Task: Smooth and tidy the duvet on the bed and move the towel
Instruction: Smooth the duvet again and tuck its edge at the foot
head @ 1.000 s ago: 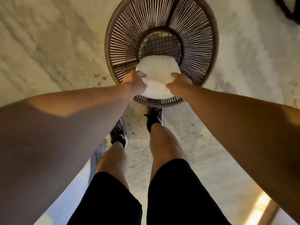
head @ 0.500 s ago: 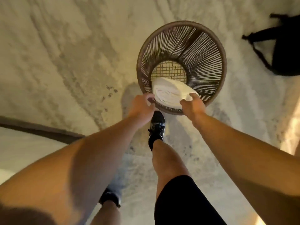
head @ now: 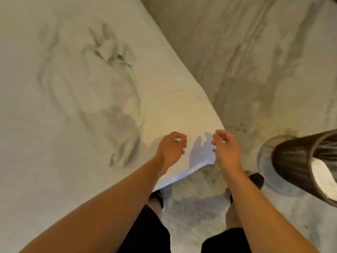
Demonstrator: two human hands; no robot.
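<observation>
The white duvet (head: 76,92) covers the bed across the left and centre, with creases and wrinkles in its middle and its corner near my hands. My left hand (head: 171,148) hovers over that corner, fingers loosely curled, holding nothing. My right hand (head: 225,148) hangs just past the duvet's edge, fingers also loosely curled and empty. The folded white towel (head: 322,178) lies on the seat of the woven wicker chair (head: 295,161) at the right edge, well apart from both hands.
Pale marbled floor (head: 255,61) runs along the right of the bed. The wicker chair stands close to my right leg. My dark shoes (head: 256,179) are on the floor at the bed's corner.
Both hands let go of the towel, which stays on the chair. I turned left to the bed, and my hands now hang empty over the duvet's corner.
</observation>
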